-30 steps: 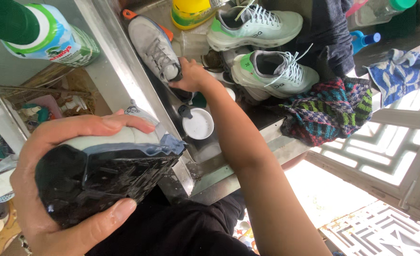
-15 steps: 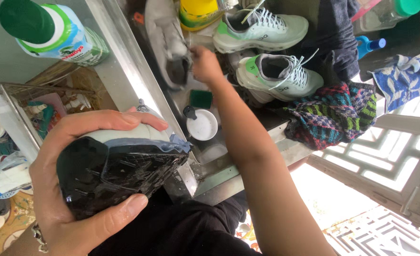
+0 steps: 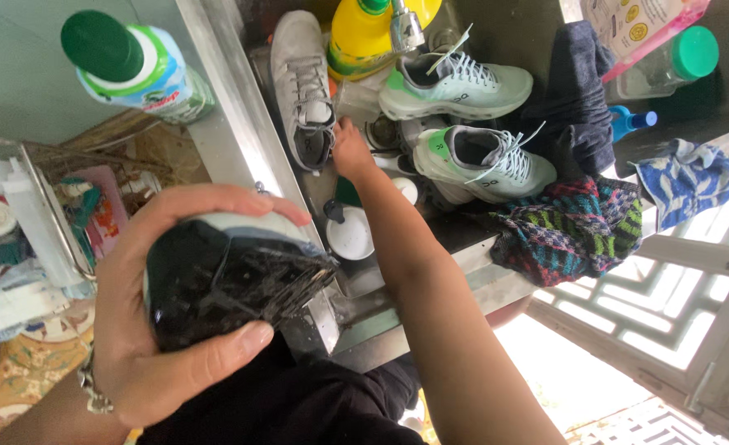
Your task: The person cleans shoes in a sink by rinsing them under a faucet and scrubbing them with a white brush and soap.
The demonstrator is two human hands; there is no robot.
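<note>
Head view shows our left hand [image 3: 163, 330] wrapped around a black-soled shoe [image 3: 228, 280], sole up, at the sink's [image 3: 241, 140] near left edge. Our right hand [image 3: 350, 152] reaches deep into the sink, fingers loosely curled beside a grey sneaker [image 3: 299, 82] lying lengthwise along the left wall; whether it grips anything, we cannot tell.

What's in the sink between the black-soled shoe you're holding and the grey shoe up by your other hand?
In the head view, a round white lid lies between the black-soled shoe and the grey shoe; a green sponge peeks out beside the reaching arm.
</note>
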